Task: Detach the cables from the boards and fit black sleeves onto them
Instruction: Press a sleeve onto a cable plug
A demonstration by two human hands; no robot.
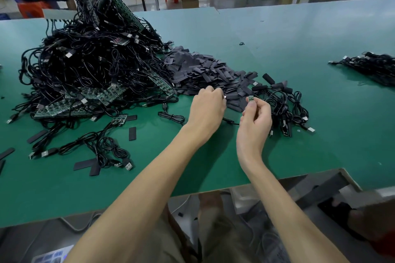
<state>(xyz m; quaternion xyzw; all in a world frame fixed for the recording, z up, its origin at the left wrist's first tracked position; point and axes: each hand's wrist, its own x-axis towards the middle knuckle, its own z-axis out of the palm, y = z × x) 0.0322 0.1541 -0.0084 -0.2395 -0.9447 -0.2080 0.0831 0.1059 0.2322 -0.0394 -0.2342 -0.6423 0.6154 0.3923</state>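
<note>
A big tangle of black cables [92,64] with green boards [85,100] fills the table's left. Beside it lies a heap of flat black sleeves [203,72]. My right hand [255,117] pinches a small green board end [251,98] of a black cable, held upright above the table. My left hand [208,107] has its fingers curled at the edge of the sleeve heap, pinching a black sleeve [232,96] near the board end. A cluster of sleeved cables [284,104] lies just right of my right hand.
The green table [277,34] has a near edge with a cut-out by my body. Loose cables [100,147] and stray sleeves [132,133] lie at the front left. Another cable bundle [369,66] sits at far right. A person sits at a bench behind.
</note>
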